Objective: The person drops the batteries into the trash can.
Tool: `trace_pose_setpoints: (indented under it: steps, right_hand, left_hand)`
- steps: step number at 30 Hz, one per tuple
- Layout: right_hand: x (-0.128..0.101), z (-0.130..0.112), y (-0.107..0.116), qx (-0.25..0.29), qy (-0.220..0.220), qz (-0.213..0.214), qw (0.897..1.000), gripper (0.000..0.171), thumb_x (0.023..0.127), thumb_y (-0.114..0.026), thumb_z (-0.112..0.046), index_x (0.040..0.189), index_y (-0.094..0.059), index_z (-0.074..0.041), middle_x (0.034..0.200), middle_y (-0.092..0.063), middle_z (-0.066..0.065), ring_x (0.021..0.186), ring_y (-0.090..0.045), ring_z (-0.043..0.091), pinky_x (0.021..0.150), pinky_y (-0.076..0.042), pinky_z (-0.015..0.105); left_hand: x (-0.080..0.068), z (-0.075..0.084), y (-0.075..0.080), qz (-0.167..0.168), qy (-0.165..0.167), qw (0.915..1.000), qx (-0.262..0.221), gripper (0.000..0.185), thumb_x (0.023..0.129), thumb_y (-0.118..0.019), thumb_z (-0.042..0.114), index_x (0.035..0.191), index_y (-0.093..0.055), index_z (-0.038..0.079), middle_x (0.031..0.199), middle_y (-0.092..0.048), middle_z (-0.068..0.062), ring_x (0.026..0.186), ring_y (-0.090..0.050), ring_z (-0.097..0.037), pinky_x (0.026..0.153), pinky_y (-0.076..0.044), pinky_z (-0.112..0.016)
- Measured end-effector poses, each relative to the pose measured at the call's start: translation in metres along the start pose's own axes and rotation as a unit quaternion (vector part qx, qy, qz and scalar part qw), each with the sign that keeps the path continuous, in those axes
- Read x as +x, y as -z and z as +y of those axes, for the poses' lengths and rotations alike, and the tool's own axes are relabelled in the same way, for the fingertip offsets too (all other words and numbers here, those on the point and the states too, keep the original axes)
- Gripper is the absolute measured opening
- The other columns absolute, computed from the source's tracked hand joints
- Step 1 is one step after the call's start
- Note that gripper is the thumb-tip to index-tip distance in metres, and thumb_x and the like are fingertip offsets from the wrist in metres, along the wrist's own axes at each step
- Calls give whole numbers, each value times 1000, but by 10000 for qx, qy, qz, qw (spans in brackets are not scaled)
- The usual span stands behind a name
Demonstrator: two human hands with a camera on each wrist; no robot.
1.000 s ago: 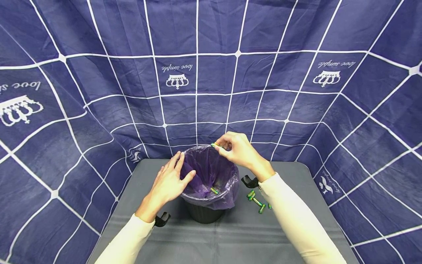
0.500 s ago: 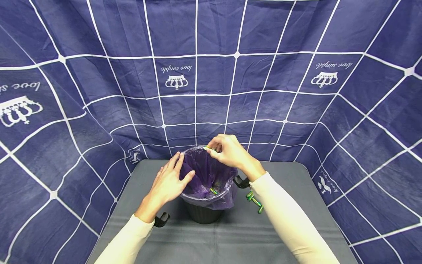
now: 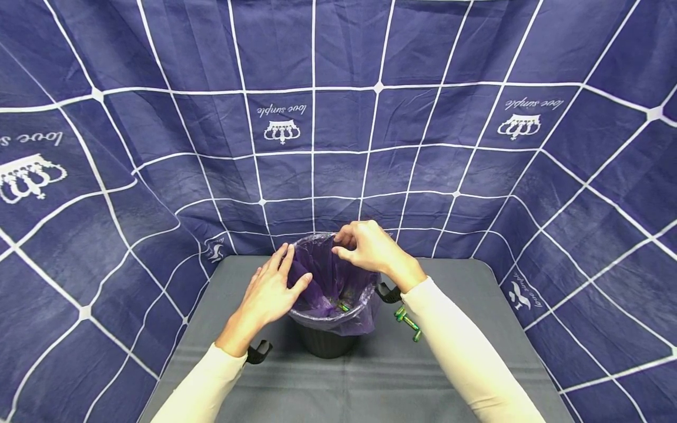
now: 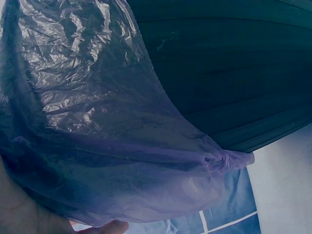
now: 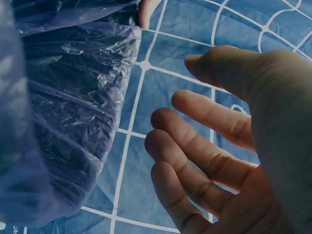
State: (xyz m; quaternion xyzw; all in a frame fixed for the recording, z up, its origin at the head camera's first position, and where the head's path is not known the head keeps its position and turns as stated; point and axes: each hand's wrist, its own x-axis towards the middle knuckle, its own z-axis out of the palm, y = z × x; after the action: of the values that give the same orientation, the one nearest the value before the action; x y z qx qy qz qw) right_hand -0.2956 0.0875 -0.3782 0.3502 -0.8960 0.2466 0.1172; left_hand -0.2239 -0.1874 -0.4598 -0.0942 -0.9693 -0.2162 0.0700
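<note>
Where purple liner (image 3: pixel 322 288) folds, bin's (image 3: pixel 325 343) batteries (image 3: pixel 342 305) barely show.

Right hand (image 3: pixel 370 249) no longer pinches the green battery it had over the bin's far rim a second ago; fingers now loosely spread and empty above the purple bag (image 3: pixel 338 282). A battery (image 3: pixel 344 306) lies inside the bag at 6 o'clock of the opening, a blurred one beside it.

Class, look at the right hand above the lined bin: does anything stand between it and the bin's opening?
Nothing visible does. The right hand hangs empty over the open mouth of the bin; the left hand rests only on the near left rim.
</note>
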Motion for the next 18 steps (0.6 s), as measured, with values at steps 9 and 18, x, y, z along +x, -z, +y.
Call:
trace_pose_setpoints:
  steps: [9,18]
  right_hand:
    - [-10,9,-2,67,-9,99,9999,20,101,-91,-24,113,-89,-8,99,-87,5,93,-85,22,90,-70,44]
    - [-22,21,3,183,143,461,9987,19,100,-90,-23,112,-89,-8,97,-86,7,90,-83,24,86,-68,44]
  left_hand:
    - [-1,0,0,46,-14,10000,35,92,116,-57,64,185,-31,9,193,-29,-19,169,-43,-60,138,-31,-80]
    - [0,2,0,34,1,10000,38,93,115,-58,64,185,-31,9,193,-29,-19,170,-42,-60,138,-32,-80]
